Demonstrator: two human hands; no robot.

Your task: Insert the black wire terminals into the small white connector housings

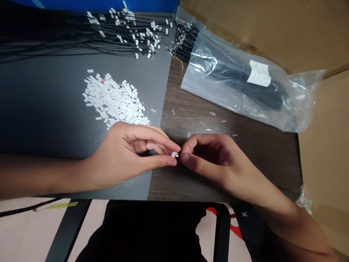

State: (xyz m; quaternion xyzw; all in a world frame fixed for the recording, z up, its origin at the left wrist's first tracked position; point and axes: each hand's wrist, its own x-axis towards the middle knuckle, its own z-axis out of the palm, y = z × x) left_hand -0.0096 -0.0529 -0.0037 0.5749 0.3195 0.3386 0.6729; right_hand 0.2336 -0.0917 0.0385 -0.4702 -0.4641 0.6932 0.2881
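Between the thumb and index finger of my left hand (144, 147) is a small white connector housing (173, 154). My right hand (209, 156) meets it fingertip to fingertip, its thumb and index finger pinched together. A shiny metal wire terminal (177, 155) shows in the narrow gap between the hands, right at the housing; how deep it sits in it I cannot tell. The rest of that wire is hidden by my right hand. Beyond my left hand lies a pile of loose white housings (117, 100) on the grey mat (54, 83).
Black wires with white housings on their ends (122, 32) lie across the back left. A clear plastic bag (234, 76) of black wires rests at the back right, terminals poking out. Small clear scraps (208, 130) dot the wooden tabletop (174, 182). Cardboard (324, 145) borders the right side.
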